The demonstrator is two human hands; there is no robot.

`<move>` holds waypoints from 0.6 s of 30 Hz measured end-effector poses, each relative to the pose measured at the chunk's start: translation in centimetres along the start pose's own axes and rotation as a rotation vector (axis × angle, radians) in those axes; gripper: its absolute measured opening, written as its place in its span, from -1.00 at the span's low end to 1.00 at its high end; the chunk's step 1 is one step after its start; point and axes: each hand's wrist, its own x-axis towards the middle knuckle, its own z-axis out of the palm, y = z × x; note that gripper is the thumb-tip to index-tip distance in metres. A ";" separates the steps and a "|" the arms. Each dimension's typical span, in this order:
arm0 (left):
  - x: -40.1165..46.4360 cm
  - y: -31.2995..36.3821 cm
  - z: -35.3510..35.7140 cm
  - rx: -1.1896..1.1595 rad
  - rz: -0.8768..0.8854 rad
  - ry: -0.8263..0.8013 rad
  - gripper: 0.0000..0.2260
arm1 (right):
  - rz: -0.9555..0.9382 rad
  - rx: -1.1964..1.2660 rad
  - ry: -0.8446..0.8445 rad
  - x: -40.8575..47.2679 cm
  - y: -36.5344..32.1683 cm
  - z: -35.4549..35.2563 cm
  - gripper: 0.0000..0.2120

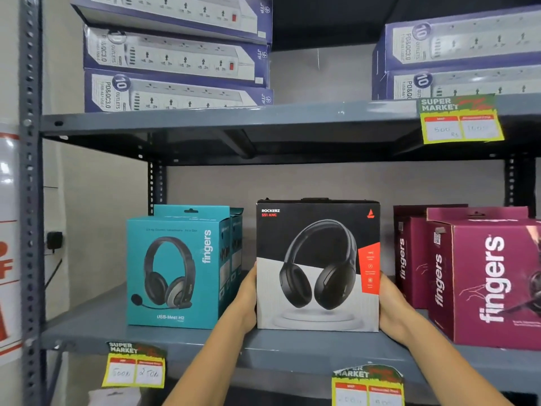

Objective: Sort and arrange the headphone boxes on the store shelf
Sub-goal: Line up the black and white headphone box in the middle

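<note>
Black box [317, 268] stands upright on the shelf [187, 336], between teal boxes [175, 271] to its left and maroon boxes [483, 276] to its right. Left hand [247, 303] and right hand [390, 306] press flat on its sides. Advice: slide it level, front face squared to the shelf edge, gaps even.

Two teal boxes [178, 271], one black box [317, 265], three maroon boxes [494, 279].

Black Rockerz box [317, 265] upright mid-shelf, between teal boxes [178, 268] and maroon boxes [480, 276].
</note>
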 end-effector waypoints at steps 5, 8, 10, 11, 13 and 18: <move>-0.5 0.2 -0.5 0.035 0.006 -0.014 -0.54 | -0.012 0.009 0.051 -0.7 0.4 0.3 -0.64; -0.5 0.1 -0.6 0.020 0.006 -0.017 -0.49 | -0.012 0.002 0.082 -0.8 0.4 0.5 -0.65; -0.6 0.1 -0.5 0.023 0.009 -0.034 -0.50 | -0.018 0.009 0.092 -0.9 0.4 0.5 -0.65; -0.7 0.2 -0.5 0.027 0.009 -0.043 -0.51 | -0.020 0.012 0.092 -0.9 0.3 0.5 -0.64; -0.7 0.1 -0.4 0.022 0.009 -0.051 -0.50 | -0.016 0.018 0.089 -0.9 0.3 0.4 -0.62; -1.3 0.0 -0.3 0.006 0.017 -0.057 -0.54 | -0.012 -0.008 0.097 -1.3 0.2 0.4 -0.60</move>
